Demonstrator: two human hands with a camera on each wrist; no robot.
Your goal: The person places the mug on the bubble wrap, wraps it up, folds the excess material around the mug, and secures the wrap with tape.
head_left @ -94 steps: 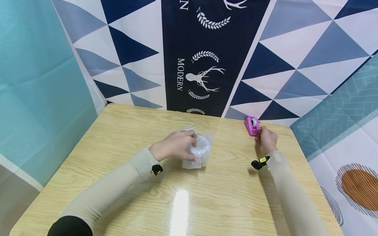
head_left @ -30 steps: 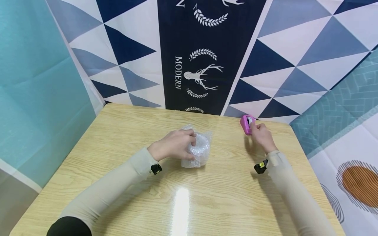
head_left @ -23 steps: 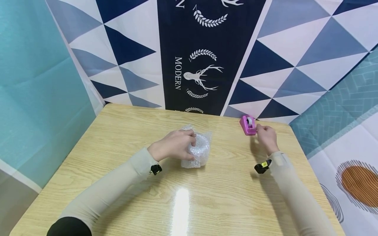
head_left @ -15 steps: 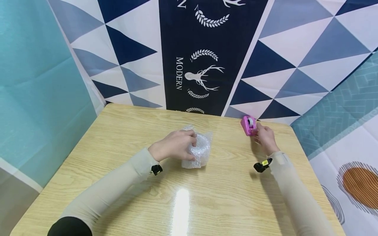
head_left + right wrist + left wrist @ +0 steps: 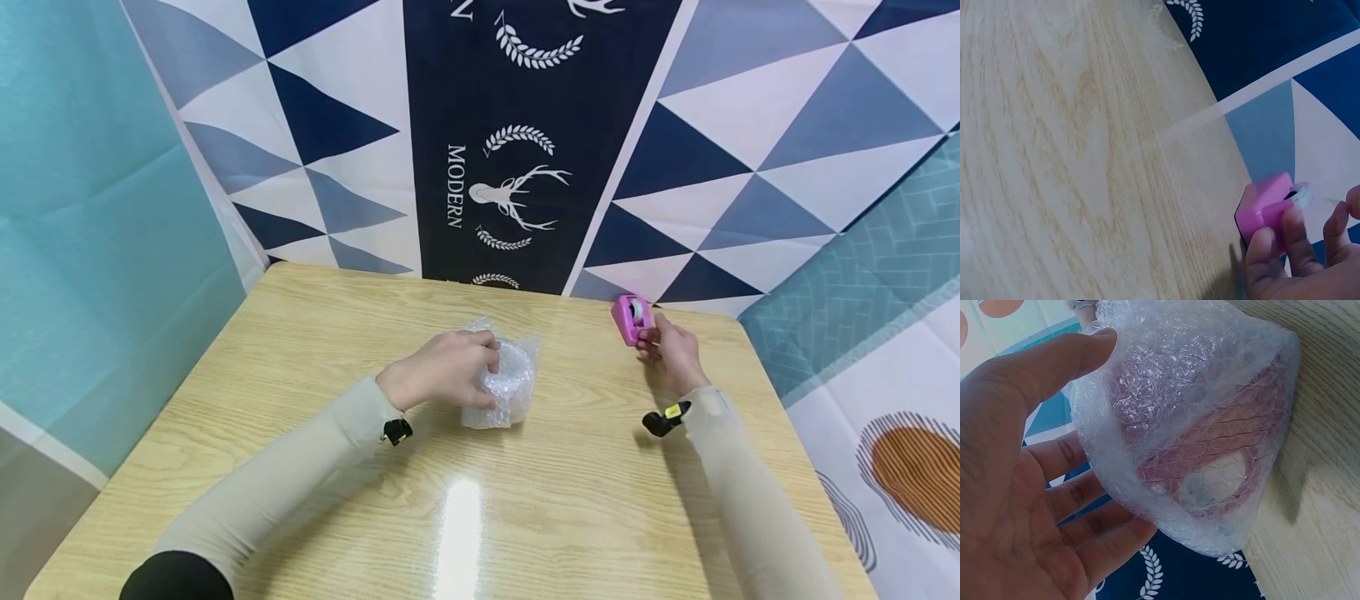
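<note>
My left hand (image 5: 450, 367) holds a bubble-wrapped bundle (image 5: 513, 379) on the table, thumb on one side and fingers on the other. Through the clear bubble wrap (image 5: 1166, 381) in the left wrist view, something pinkish-red with a pale oval patch shows; its kind is hidden. At the far right, my right hand (image 5: 678, 354) is at a pink tape dispenser (image 5: 627, 323). Two fingers (image 5: 1297, 240) rest against the dispenser's front in the right wrist view. Thumb and forefinger pinch the end of a clear tape strip (image 5: 1325, 201) that runs from the roll (image 5: 1301, 195).
The wooden table (image 5: 360, 517) ends at a patterned cloth backdrop (image 5: 495, 150), close behind the dispenser. More cloth hangs along the left and right sides. Small black wrist cameras sit on both sleeves, one of them the right wrist camera (image 5: 663, 419).
The right hand has drawn back from over the tape roll to the dispenser's right side, and its lower fingers have come against the dispenser's front. The left hand and bundle stay put.
</note>
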